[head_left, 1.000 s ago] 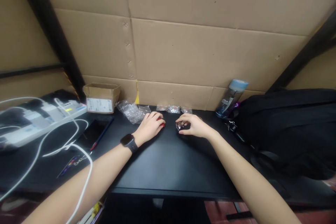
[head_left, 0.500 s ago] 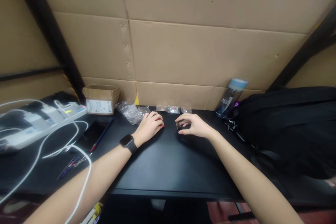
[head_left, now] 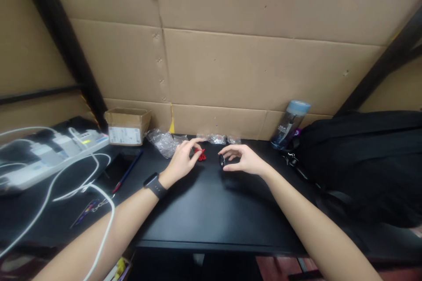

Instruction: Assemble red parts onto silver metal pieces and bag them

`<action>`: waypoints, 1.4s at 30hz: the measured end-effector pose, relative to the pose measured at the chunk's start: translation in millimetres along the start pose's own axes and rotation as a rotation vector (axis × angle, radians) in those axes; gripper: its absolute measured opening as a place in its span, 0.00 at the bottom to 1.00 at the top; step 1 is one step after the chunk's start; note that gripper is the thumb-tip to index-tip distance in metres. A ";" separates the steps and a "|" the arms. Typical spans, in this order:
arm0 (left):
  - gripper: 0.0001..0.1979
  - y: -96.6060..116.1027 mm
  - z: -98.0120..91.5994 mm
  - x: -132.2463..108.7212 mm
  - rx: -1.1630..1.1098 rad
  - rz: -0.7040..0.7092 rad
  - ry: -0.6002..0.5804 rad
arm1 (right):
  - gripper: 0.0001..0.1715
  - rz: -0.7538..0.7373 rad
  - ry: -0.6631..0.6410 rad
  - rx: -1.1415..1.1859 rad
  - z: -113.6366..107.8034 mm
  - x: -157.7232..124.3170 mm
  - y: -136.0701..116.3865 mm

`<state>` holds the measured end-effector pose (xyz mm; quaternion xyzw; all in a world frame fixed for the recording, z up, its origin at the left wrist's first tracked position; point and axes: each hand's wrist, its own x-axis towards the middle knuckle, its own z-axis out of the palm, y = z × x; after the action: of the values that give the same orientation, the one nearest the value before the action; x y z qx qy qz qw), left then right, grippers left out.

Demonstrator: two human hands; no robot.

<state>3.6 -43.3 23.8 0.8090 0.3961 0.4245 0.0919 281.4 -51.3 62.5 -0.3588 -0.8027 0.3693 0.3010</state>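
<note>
My left hand (head_left: 182, 159), with a dark watch on its wrist, is at a small bundle of red cord (head_left: 201, 156). The thumb lies against the bundle while the index finger stretches out above it; the other fingers are mostly hidden. To its right, my right hand (head_left: 242, 159) grips a small round dark disc with a shiny rim (head_left: 222, 160) between thumb and fingertips. The disc is tilted on edge, its face toward the left hand. Both hands are over the black table (head_left: 211, 210), with a gap between them.
Clear plastic bags (head_left: 163, 142) and small packets (head_left: 217, 139) lie along the cardboard wall. On the left are a carton (head_left: 127, 125), a power strip (head_left: 59, 153), a white cable (head_left: 112, 210) and a phone (head_left: 117, 171). A bottle (head_left: 290, 125) and black backpack (head_left: 365, 167) stand right.
My left index finger has straightened and lifted away from the thumb, so more of the red cord shows. The disc in my right hand has turned, showing more of its dark face.
</note>
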 end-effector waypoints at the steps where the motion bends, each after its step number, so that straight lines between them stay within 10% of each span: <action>1: 0.20 0.4 -0.9 0.1 -0.033 0.004 -0.002 | 0.32 -0.004 -0.002 0.009 0.7 0.1 -0.3; 25: 0.12 9.0 13.7 -9.7 -0.646 -0.253 -0.127 | 0.30 -0.076 0.089 0.057 21.3 -0.1 -12.1; 42: 0.07 26.3 6.9 -11.0 -0.247 0.074 -0.068 | 0.29 -0.125 0.113 0.086 33.1 -1.2 -16.7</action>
<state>20.1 -67.5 25.5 0.8195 0.3072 0.4455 0.1886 251.4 -72.6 57.7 -0.3151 -0.7885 0.3633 0.3835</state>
